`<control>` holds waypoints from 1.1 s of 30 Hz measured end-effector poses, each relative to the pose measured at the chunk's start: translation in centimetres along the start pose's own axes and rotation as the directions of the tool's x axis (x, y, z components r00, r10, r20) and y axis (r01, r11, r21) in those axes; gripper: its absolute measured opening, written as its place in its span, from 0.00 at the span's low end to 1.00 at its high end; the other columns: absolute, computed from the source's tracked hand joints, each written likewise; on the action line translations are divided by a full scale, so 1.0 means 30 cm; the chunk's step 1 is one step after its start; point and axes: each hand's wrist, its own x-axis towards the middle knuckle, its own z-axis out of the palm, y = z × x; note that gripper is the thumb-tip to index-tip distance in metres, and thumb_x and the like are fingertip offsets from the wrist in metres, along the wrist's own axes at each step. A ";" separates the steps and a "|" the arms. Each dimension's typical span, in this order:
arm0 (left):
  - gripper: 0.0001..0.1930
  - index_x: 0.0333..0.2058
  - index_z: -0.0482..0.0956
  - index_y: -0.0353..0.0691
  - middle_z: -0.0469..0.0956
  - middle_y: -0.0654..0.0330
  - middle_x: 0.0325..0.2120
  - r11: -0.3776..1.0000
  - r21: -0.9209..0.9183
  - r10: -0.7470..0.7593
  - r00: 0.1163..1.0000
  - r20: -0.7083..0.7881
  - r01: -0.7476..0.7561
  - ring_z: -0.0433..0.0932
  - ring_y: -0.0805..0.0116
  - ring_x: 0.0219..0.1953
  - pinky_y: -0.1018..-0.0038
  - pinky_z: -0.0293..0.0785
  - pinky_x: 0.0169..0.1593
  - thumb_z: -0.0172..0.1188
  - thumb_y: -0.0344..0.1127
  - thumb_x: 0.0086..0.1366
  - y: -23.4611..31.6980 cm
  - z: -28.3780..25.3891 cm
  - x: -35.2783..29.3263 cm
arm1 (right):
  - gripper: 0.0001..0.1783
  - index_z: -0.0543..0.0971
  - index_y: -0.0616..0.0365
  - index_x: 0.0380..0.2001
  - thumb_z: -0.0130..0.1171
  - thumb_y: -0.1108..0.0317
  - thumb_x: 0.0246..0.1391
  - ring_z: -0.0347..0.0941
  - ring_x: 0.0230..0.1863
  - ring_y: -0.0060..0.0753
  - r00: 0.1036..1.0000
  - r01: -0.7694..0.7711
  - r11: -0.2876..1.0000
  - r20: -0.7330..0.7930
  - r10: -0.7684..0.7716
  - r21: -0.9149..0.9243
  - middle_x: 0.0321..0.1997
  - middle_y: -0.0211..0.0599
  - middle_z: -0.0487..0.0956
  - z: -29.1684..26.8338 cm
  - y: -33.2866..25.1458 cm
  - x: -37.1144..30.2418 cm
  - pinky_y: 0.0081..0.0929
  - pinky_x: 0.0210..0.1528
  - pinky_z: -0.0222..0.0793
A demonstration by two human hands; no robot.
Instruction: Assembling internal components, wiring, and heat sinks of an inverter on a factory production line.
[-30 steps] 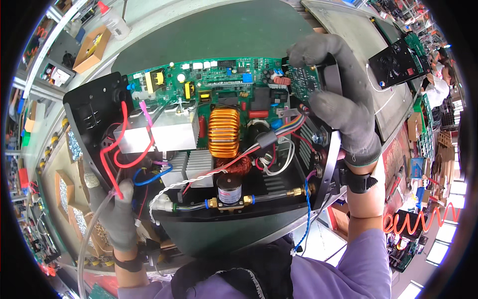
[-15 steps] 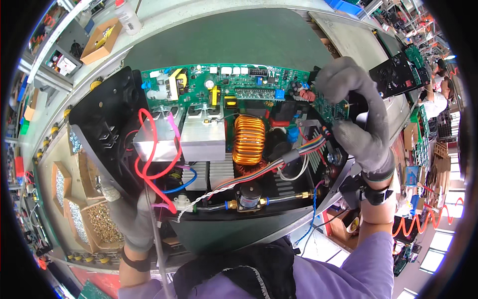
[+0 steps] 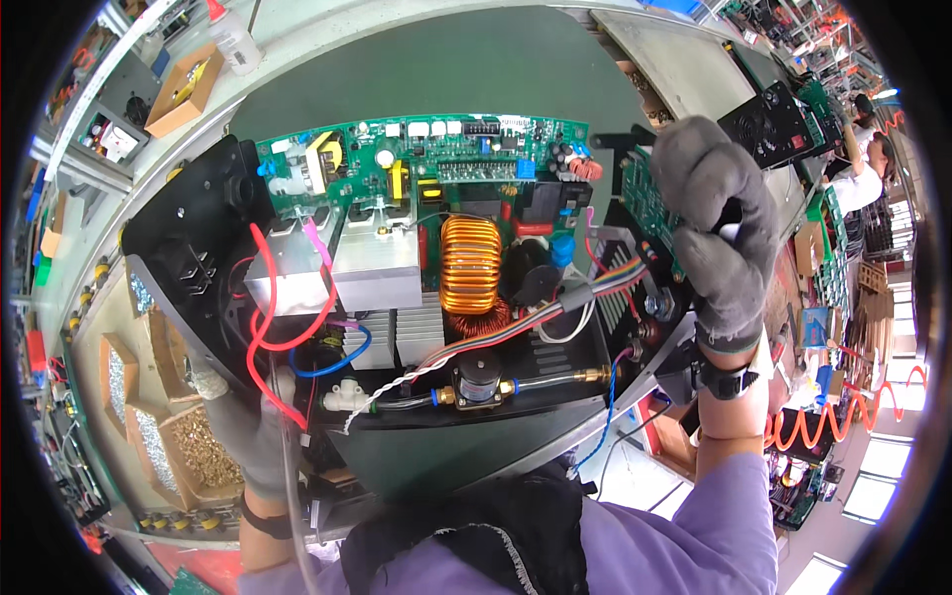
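Observation:
An opened electronic unit lies before me, with a green circuit board along its far side, a silver heat sink and a copper-wound coil. My left hand, in a grey glove, grips the near lower edge of the black left end panel. A clear tube hangs beside its thumb. My right hand, also gloved, has its fingers curled around the right end panel, which carries a small green board; the fingertips are partly hidden. Loose red wire and a rainbow ribbon cable cross the unit.
Cardboard bins of small metal fasteners sit at the left. A squeeze bottle and a cardboard tray stand at the far left. Another black panel with a board lies at the far right, near a person in white.
The unit's main body and left panel have shifted left. A wider gap shows between the main board and the right end panel, whose small board is more exposed. My right hand stays at that panel.

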 end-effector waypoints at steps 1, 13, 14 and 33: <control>0.37 0.68 0.48 0.28 0.66 0.51 0.60 1.000 0.018 -0.004 1.000 -0.015 0.005 0.68 0.62 0.59 0.68 0.61 0.63 0.57 0.28 0.65 -0.006 -0.003 -0.002 | 0.08 0.67 0.55 0.22 0.56 0.75 0.39 0.57 0.29 0.23 1.000 -0.007 1.000 -0.007 0.007 0.003 0.29 0.30 0.65 0.009 -0.004 0.009 0.21 0.32 0.51; 0.42 0.69 0.47 0.30 0.62 0.51 0.63 0.996 0.086 0.002 0.998 -0.068 0.004 0.64 0.61 0.63 0.67 0.56 0.66 0.61 0.35 0.63 0.005 0.003 0.004 | 0.10 0.64 0.49 0.20 0.56 0.69 0.34 0.56 0.33 0.29 0.995 -0.065 0.998 -0.070 0.066 0.008 0.27 0.29 0.63 0.047 0.016 0.024 0.26 0.36 0.52; 0.42 0.69 0.47 0.31 0.62 0.51 0.63 0.999 0.027 -0.016 0.998 -0.056 0.018 0.64 0.61 0.63 0.67 0.56 0.66 0.61 0.36 0.63 0.005 0.005 0.003 | 0.10 0.65 0.49 0.20 0.56 0.68 0.34 0.56 0.33 0.29 0.999 -0.030 1.000 -0.043 0.030 0.009 0.27 0.29 0.63 0.045 0.017 0.026 0.26 0.36 0.51; 0.36 0.67 0.57 0.32 0.71 0.54 0.57 0.983 0.181 -0.009 0.993 -0.114 0.030 0.71 0.65 0.55 0.69 0.63 0.61 0.61 0.36 0.64 -0.026 -0.013 0.023 | 0.10 0.64 0.51 0.21 0.56 0.68 0.38 0.54 0.32 0.30 0.983 0.109 0.989 0.135 -0.122 0.095 0.26 0.29 0.62 0.013 0.097 0.093 0.28 0.36 0.51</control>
